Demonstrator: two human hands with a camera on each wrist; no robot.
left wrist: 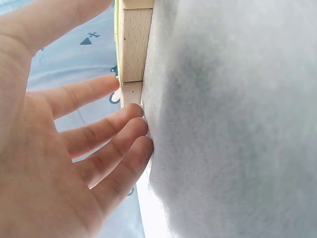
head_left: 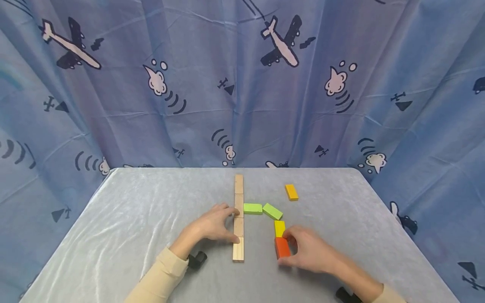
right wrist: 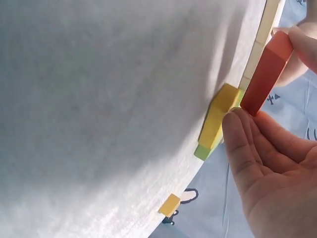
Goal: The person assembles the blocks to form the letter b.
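Observation:
Pinched by its two ends, a red block (head_left: 282, 247) is between the thumb and fingertips of my right hand (head_left: 314, 252). In the right wrist view this red block (right wrist: 268, 72) appears raised off the cloth, near the end of a yellow block (right wrist: 216, 114). My left hand (head_left: 212, 223) is spread beside a straight row of plain wooden blocks (head_left: 238, 227), its thumb and a fingertip at the row. The left wrist view shows the fingers extended along the side of the wooden blocks (left wrist: 136, 44), holding none.
Two green blocks (head_left: 253, 208) lead right from the wooden row, the second one angled toward the yellow block. A separate orange-yellow block (head_left: 291, 192) lies farther back on the right. Pale cloth covers the table (head_left: 151, 202), and a blue patterned curtain (head_left: 212, 84) hangs behind it.

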